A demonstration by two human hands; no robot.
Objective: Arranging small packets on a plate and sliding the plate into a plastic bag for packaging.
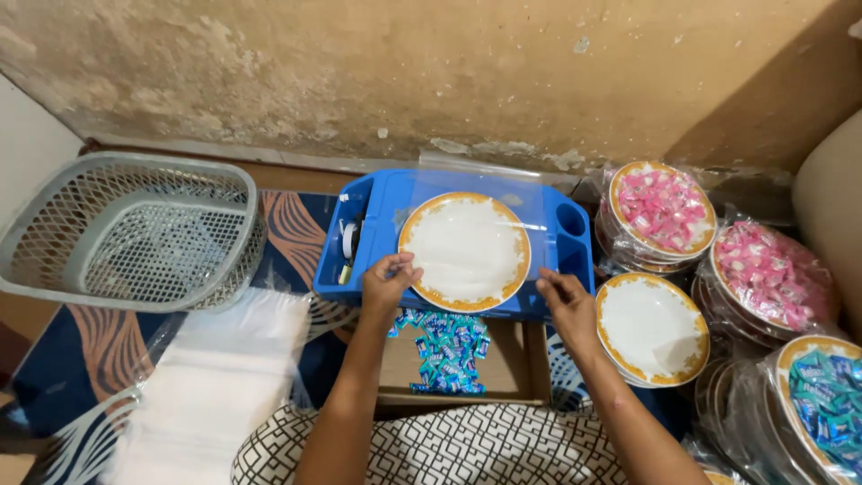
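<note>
A white plate with a gold patterned rim (464,251) lies inside a clear plastic bag (476,184) on a small blue table (377,216). My left hand (386,280) grips the plate's near left edge together with the bag. My right hand (566,301) pinches the bag's near right corner. Below the table, a cardboard box (507,364) holds a heap of blue wrapped candies (446,350).
A grey mesh basket (135,229) stands at the left, with a stack of clear bags (211,386) in front of it. At the right sit empty gold-rimmed plates (653,328), wrapped plates of pink candies (664,207) and one of blue candies (831,400). A wall rises behind.
</note>
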